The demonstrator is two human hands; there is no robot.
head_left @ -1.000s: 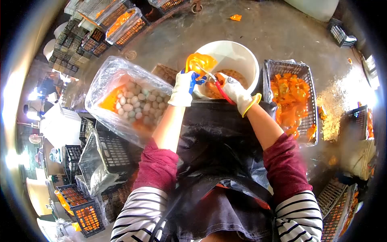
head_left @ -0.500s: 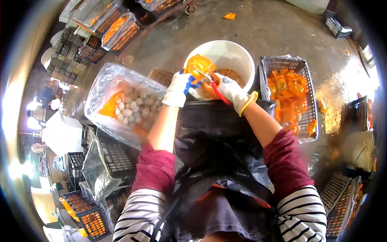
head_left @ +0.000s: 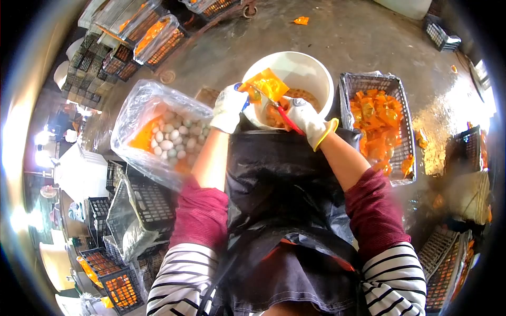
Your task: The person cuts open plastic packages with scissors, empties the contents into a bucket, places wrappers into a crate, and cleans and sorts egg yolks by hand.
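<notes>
My left hand point(head_left: 230, 109), in a white glove with blue fingertips, pinches an orange-yellow plastic packet point(head_left: 271, 84) over the near side of a white bucket point(head_left: 290, 64). Red-handled scissors point(head_left: 288, 121) are gripped in my gloved right hand point(head_left: 307, 119). Their blades meet the packet's lower edge; whether they have cut through it I cannot tell. Orange-brown contents lie low in the bucket, partly hidden by my hands. To the left, pale eggs point(head_left: 174, 138) fill a container lined with clear plastic point(head_left: 132, 113). On the right, a black crate point(head_left: 375, 81) holds many orange packets point(head_left: 375, 118).
A black apron point(head_left: 279, 174) covers my lap, close against the bucket. Stacked crates point(head_left: 150, 205) crowd the left side, and more crates point(head_left: 443, 253) stand at lower right. An orange scrap point(head_left: 301, 20) lies on the wet floor point(head_left: 358, 37) ahead.
The packet has been turned and now spreads flatter, more to the right over the bucket. My left hand has shifted slightly left, and the scissors now point more steeply up at the packet.
</notes>
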